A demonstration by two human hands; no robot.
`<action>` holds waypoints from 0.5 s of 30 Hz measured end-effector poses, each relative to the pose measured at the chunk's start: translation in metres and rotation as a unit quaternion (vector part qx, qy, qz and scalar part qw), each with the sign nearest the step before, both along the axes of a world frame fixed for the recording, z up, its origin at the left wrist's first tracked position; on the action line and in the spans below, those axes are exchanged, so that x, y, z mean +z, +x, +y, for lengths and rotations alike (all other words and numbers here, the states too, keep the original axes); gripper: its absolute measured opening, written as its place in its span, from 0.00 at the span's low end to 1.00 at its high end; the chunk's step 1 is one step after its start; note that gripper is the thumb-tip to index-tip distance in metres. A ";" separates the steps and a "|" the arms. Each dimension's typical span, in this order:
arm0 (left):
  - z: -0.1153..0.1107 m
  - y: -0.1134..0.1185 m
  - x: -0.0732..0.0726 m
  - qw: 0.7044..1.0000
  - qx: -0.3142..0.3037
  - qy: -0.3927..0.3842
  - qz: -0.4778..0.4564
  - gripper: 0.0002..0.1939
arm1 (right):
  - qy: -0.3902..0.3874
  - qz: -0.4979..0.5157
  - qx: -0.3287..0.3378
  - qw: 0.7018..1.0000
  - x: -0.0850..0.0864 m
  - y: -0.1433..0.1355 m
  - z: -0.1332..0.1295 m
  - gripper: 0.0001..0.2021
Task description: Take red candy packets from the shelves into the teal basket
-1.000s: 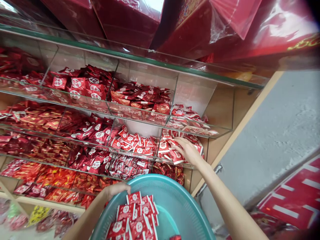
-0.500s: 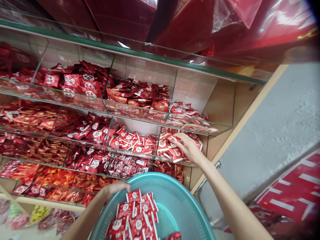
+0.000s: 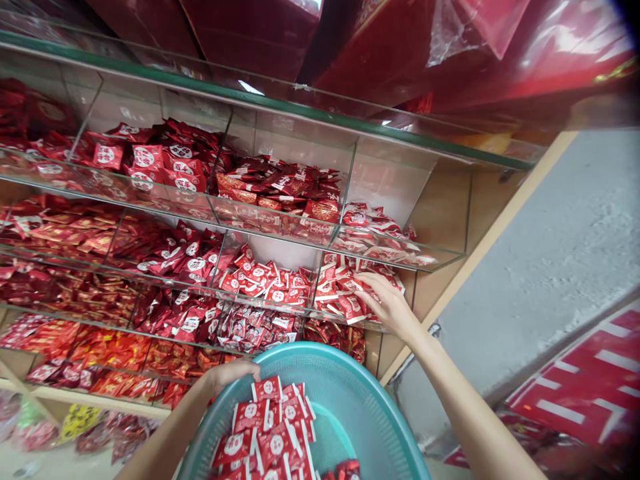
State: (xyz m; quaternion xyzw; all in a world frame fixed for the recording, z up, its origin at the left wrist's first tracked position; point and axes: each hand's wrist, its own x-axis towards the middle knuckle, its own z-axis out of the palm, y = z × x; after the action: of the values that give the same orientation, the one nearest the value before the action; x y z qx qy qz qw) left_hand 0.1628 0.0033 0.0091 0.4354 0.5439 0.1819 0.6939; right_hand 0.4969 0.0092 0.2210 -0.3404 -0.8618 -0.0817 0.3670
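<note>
A teal plastic basket (image 3: 370, 400) stands at the bottom centre, with red and white candy packets (image 3: 273, 440) piled on its left side. My left hand (image 3: 233, 375) is closed on the basket's upper left rim. Over the right-hand compartment of the middle shelf is my right hand (image 3: 387, 300), its fingers apart, touching or just above the red and white packets (image 3: 350, 307) there. No packet shows between its fingers.
Glass shelves (image 3: 280, 230) with dividers hold many red packets on the left. Large red packages (image 3: 380, 60) hang over the top shelf. A grey wall (image 3: 540, 267) and a red and white patterned sheet (image 3: 590, 373) are at the right. Bagged goods (image 3: 80, 423) lie bottom left.
My right hand has shifted slightly right and down, and its fingers no longer hold up the packet seen at their tips. My left hand remains on the rim.
</note>
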 end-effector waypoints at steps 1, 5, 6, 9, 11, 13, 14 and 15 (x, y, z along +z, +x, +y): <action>0.000 0.000 0.000 1.000 0.002 0.001 0.001 0.14 | 0.003 0.001 -0.002 1.000 -0.001 0.001 0.000 0.16; -0.002 0.002 0.005 1.000 0.013 0.004 0.013 0.11 | 0.013 0.007 -0.009 1.000 -0.001 0.003 -0.004 0.16; -0.002 0.002 0.006 1.000 0.010 0.004 0.012 0.11 | 0.015 0.012 -0.010 1.000 0.000 0.003 -0.008 0.15; -0.003 0.004 0.011 1.000 -0.001 0.000 0.006 0.12 | 0.006 0.056 -0.018 0.998 0.002 0.000 -0.030 0.15; -0.004 0.005 0.015 1.000 -0.005 0.002 0.008 0.12 | -0.031 0.111 -0.022 0.993 -0.003 -0.006 -0.051 0.14; -0.006 0.005 0.020 1.000 -0.007 0.003 0.019 0.13 | -0.118 0.165 -0.009 0.979 -0.016 -0.014 -0.070 0.14; -0.007 0.005 0.022 1.000 -0.010 0.002 0.024 0.13 | -0.182 0.186 0.006 0.965 -0.026 -0.019 -0.077 0.13; -0.009 0.005 0.025 0.999 -0.013 0.000 0.029 0.14 | -0.254 0.203 0.025 0.945 -0.038 -0.025 -0.083 0.13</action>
State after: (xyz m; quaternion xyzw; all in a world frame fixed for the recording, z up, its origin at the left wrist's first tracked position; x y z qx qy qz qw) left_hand 0.1677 -0.0052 0.0337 0.4477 0.5583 0.1598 0.6800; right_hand 0.4723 -0.0740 0.1830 -0.4098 -0.7698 0.2199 0.4372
